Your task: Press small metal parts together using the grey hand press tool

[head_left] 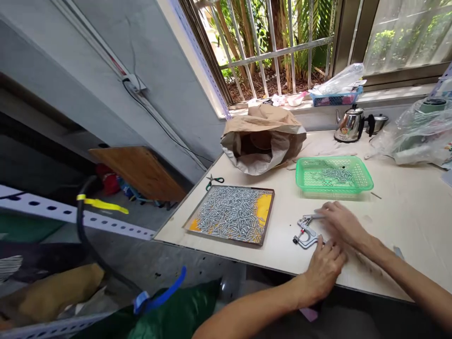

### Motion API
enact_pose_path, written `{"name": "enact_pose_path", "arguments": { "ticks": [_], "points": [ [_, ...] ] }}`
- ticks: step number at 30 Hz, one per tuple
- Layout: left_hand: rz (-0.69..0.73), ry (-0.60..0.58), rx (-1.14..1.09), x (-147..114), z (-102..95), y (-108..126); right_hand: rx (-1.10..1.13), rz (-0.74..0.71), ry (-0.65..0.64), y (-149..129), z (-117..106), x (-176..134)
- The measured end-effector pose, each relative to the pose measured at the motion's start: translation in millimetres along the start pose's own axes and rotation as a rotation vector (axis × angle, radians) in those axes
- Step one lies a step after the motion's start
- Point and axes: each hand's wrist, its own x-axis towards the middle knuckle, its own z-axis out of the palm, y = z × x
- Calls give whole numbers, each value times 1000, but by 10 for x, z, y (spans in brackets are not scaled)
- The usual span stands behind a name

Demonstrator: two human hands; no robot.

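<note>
fingers (pixel 331 253) of left hand (pixel 324 269) clamped on metal hand tool (pixel 312 232); right hand (pixel 343 223) palm-down across tool's far side, blurred, grip unclear.

On the bench (pixel 406 212) before us, a hand tool (pixel 310 232) lies near the front edge, right of the tray (pixel 268 216) of small parts (pixel 229 212) and before the basket (pixel 334 189), which holds more. We see scissors (pixel 213 179) just behind the tray's back left corner, a bag (pixel 263 123) behind the tray, and a kettle (pixel 349 125) behind the basket.

The tool (pixel 312 232) seems satiny metal, the basket (pixel 334 189) plastic.
</note>
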Motion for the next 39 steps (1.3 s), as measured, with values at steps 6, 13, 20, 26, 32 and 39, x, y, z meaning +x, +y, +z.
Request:
{"name": "enact_pose_path", "arguments": {
  "ticks": [6,13,20,26,32,39],
  "points": [
    [147,126,-86,-285,-278,-105,24,-254,-151,-527,223,257],
    [-563,131,199,-756,-1075,-1225,351,-396,72,-507,313,219],
    [-513,-156,225,-730,-1082,-1631,175,72,519,47,-339,407],
    [-589,-56,107,-674,-1076,-1652,86,111,422,186,-461,246],
    [-803,113,-177,-692,-1259,-1651,707,8,258,-520,-132,508],
    [-885,398,-713,-715,-1384,-1522,911,-2,148,-1270,134,1226]
  ]
}}
